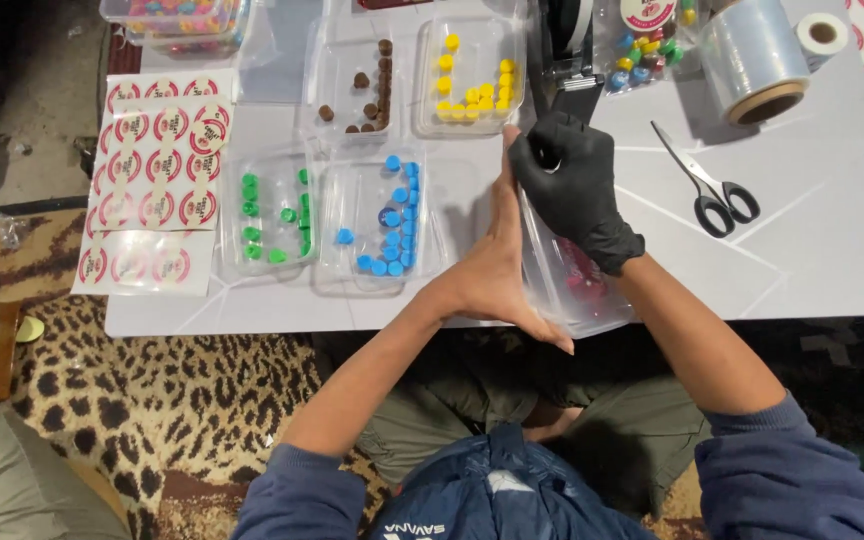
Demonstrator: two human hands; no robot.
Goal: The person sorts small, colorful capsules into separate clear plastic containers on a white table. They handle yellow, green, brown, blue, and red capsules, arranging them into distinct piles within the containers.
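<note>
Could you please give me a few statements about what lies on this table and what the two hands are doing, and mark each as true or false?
1. The right hand wears a black glove. True.
2. The left hand is gloved too. False: it is bare.
3. Both hands are on the clear plastic container at the table's near edge. True.
4. The scissors lie left of the trays. False: they lie to the right, beside the roll of clear film.
5. The tray of blue candies sits right of the tray of green candies. True.
</note>
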